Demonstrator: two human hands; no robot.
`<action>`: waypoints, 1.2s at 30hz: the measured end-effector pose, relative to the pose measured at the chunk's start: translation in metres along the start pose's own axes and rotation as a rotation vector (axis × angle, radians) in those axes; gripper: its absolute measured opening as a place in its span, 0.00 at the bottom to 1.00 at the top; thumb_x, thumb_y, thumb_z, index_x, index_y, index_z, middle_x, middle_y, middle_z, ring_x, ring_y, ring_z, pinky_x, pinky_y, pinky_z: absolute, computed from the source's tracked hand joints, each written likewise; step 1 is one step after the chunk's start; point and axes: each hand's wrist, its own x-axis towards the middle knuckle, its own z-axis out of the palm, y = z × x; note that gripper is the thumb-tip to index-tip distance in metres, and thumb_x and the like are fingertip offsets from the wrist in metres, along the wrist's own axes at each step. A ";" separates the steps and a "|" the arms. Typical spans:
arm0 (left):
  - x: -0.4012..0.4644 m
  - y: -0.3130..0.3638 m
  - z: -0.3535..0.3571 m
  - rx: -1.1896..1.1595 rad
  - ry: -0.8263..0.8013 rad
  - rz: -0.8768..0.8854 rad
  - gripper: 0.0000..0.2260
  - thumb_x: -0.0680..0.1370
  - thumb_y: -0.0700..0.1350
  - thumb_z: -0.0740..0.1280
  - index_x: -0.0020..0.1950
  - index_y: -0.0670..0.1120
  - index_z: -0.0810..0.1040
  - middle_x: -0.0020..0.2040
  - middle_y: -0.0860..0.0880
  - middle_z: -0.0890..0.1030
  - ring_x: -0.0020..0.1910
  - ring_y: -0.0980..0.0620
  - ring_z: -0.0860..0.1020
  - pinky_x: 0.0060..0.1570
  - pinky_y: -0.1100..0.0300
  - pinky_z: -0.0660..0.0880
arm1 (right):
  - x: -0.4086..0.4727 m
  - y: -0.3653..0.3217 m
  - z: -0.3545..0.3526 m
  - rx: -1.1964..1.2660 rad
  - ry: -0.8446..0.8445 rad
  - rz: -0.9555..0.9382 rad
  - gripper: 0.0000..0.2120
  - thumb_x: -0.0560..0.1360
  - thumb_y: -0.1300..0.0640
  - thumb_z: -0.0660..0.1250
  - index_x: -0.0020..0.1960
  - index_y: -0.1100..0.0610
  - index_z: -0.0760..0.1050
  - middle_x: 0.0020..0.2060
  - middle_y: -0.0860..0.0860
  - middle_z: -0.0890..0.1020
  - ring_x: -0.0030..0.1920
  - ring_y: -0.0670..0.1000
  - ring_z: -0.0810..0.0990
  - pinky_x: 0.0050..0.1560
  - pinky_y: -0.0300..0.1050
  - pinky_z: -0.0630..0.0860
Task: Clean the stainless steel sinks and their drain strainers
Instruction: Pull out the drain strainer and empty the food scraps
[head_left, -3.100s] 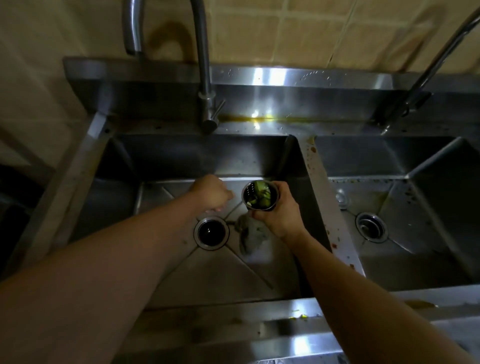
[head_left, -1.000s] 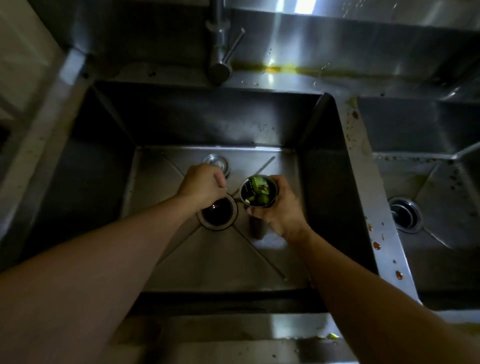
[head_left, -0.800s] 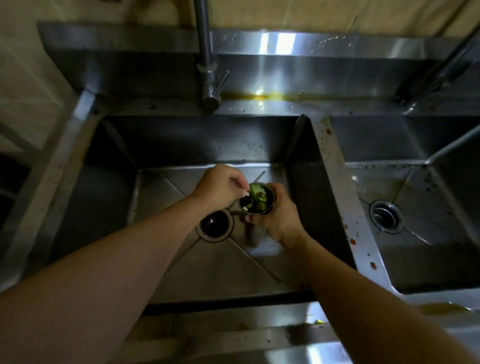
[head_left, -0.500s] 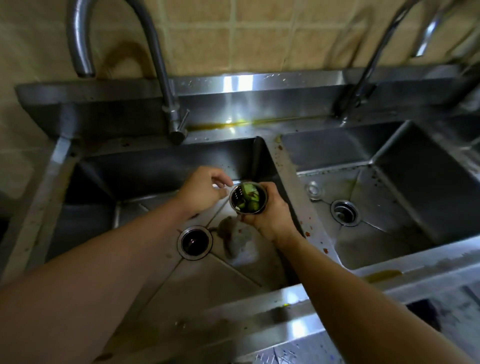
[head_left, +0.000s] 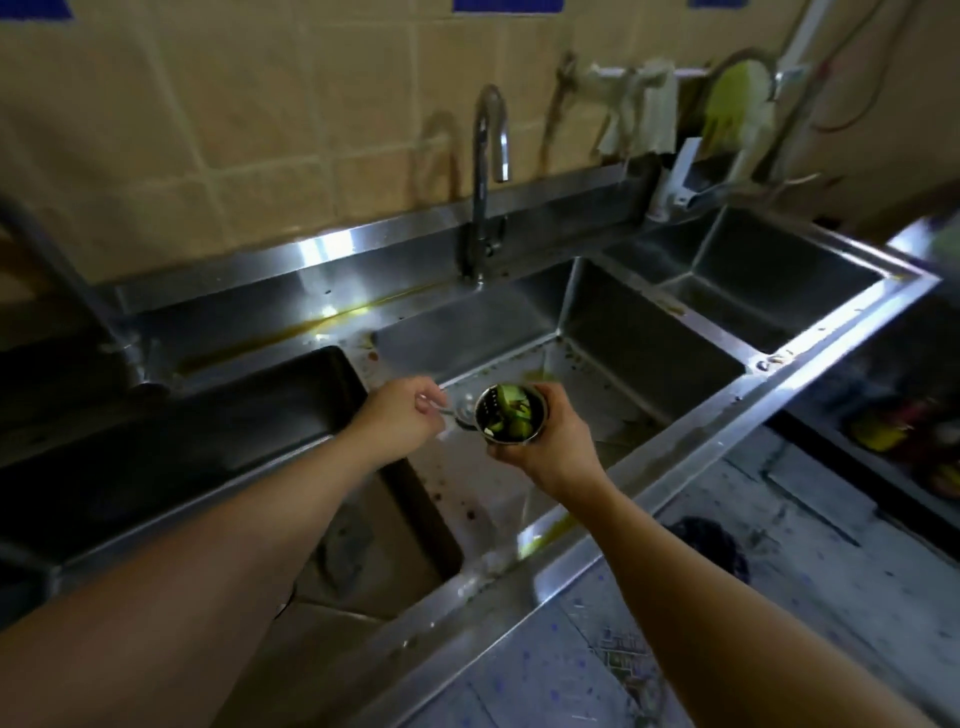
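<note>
Your right hand (head_left: 545, 447) grips the drain strainer (head_left: 511, 415), full of green scraps, your left hand (head_left: 402, 415) pinches its handle, and the spattered middle sink (head_left: 613, 395) remains unwashed.

My right hand (head_left: 548, 452) grips the drain strainer (head_left: 511, 420), a small steel basket w/ slotted wall, held upright above the middle sink (head_left: 618, 364), mouth up. Green veg scraps sit inside it. My left hand (head_left: 402, 418) is just beside its rim, fingers curled; whether it pinches anything I can't tell. Three stainless sinks in a row: left sink (head_left: 234, 415) dark, its bottom mostly hidden by my left forearm; middle sink w/ brown specks and yellowish smears on floor and divider; right sink (head_left: 779, 291) at the far end.
</note>
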 end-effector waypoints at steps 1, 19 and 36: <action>0.004 0.012 0.012 -0.003 -0.015 0.011 0.08 0.76 0.38 0.65 0.44 0.51 0.77 0.41 0.48 0.79 0.39 0.51 0.78 0.40 0.63 0.73 | 0.000 0.007 -0.015 0.005 0.022 0.013 0.34 0.60 0.57 0.81 0.61 0.50 0.68 0.53 0.44 0.77 0.53 0.44 0.76 0.51 0.34 0.71; 0.035 0.206 0.276 0.032 -0.281 0.066 0.08 0.74 0.40 0.68 0.42 0.54 0.75 0.38 0.52 0.79 0.37 0.52 0.79 0.37 0.61 0.74 | -0.021 0.209 -0.266 0.029 0.244 0.226 0.33 0.57 0.55 0.82 0.53 0.40 0.67 0.47 0.39 0.77 0.52 0.43 0.76 0.55 0.42 0.74; 0.122 0.219 0.489 0.193 -0.573 0.016 0.05 0.75 0.40 0.67 0.46 0.50 0.76 0.47 0.46 0.81 0.49 0.45 0.80 0.50 0.56 0.77 | -0.018 0.380 -0.340 -0.023 0.474 0.533 0.35 0.60 0.56 0.82 0.62 0.51 0.68 0.51 0.44 0.75 0.53 0.45 0.73 0.52 0.38 0.69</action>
